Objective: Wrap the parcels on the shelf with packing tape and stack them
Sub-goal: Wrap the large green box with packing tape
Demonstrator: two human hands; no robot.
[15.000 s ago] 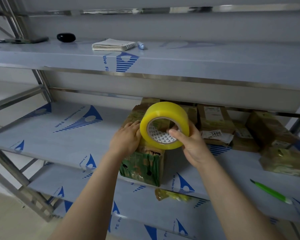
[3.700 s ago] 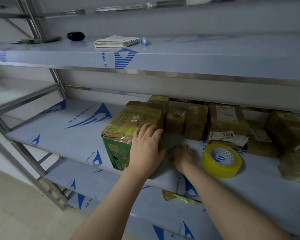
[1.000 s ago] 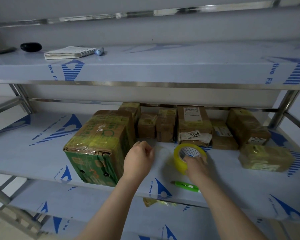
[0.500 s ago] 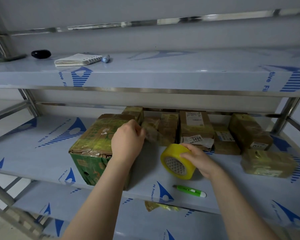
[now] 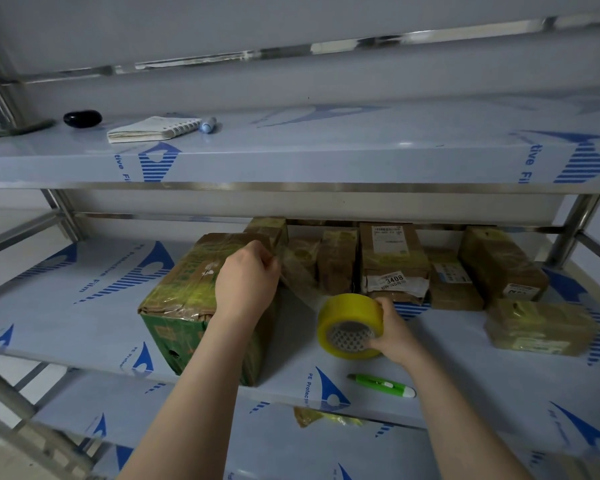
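A large green-and-brown cardboard box (image 5: 184, 299), partly covered in clear tape, stands near the front of the middle shelf (image 5: 66, 306). My left hand (image 5: 246, 282) rests on the box's top right edge and pinches the loose end of the tape there. A clear strip of tape (image 5: 300, 278) stretches from that hand down to the yellow tape roll (image 5: 349, 325), which my right hand (image 5: 394, 332) grips just above the shelf. Several taped brown parcels (image 5: 392, 258) line the back of the shelf.
A green utility knife (image 5: 381, 385) lies at the shelf's front edge below the roll. Another wrapped parcel (image 5: 541, 327) sits at the right. The upper shelf holds a notebook (image 5: 149, 129), a marker (image 5: 207, 124) and a black object (image 5: 83, 118). A crumpled wad of tape (image 5: 323, 418) lies on the lower shelf.
My right hand picked the roll off the shelf and drew it right and down. My left hand carried the tape end up onto the box's top edge, pulling out a strip.
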